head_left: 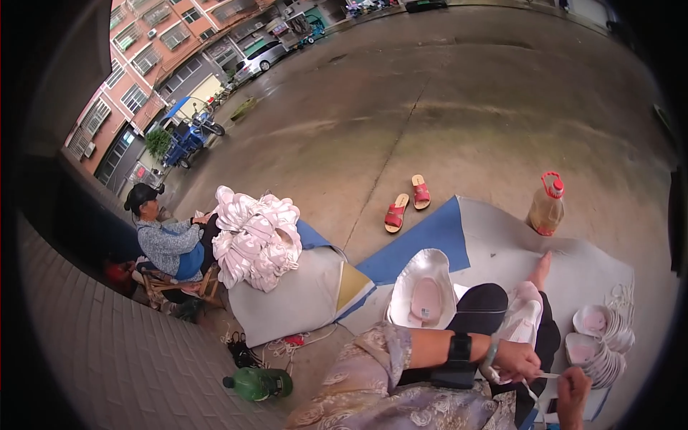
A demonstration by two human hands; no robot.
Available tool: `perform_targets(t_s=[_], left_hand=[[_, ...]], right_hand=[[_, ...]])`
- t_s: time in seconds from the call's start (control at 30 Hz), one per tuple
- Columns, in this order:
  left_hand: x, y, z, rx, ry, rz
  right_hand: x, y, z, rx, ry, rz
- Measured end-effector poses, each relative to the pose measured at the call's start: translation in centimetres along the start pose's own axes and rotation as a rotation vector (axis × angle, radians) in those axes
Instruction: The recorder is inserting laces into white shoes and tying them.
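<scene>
- Fingers of the left hand (pixel 519 360) are pressed together on a thin white strip (pixel 548 375), and those of the right hand (pixel 575 388) are curled closed at its other side; how tightly, I cannot tell.
- Between both hands this strip looks stretched, perhaps because each one pulls a little.
- Just beyond the left fingers, a pale pink-and-white soft fabric piece (pixel 522 315) lies between the dark-trousered knees (pixel 481 304), probably so that they support it.
- To the right of the right fingers, pale pink-and-white cup-shaped pieces (pixel 605 364) are nested in rows, I suppose to save space.
- Farther left from the left fingers, a white oval shell with pink bottom (pixel 431 264) opens upward.
- Around all this, a grey-and-blue flat sheet (pixel 494 222) likely keeps things off the damp-looking concrete ground (pixel 502 129).
</scene>
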State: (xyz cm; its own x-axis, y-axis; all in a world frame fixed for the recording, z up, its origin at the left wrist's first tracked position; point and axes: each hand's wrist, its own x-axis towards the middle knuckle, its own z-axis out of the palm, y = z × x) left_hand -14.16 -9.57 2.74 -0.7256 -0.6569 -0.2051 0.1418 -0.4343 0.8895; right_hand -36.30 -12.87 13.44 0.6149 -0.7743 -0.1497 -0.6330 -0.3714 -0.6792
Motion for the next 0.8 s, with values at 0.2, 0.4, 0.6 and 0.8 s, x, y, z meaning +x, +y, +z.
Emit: perform_targets(t_s=[0.2,0.4,0.6,0.8], left_hand=[[-6.7,-0.2,-3.9,0.111,0.167,-0.016],[-8.0,0.7,-3.7,0.299,0.266,-0.092],[-2.0,-0.9,-1.7,0.664,0.419,0.280],[-2.7,0.5,-1.2,0.712,0.425,0.084]], right_hand=[[-1.9,21.3,1.0,-0.274,0.227,0.218],[-3.3,28.9,3.4,-0.539,0.176,0.432],[4.1,8.4,8.8,0.322,0.139,-0.042],[4.0,3.1,9.3,0.026,0.112,-0.397]])
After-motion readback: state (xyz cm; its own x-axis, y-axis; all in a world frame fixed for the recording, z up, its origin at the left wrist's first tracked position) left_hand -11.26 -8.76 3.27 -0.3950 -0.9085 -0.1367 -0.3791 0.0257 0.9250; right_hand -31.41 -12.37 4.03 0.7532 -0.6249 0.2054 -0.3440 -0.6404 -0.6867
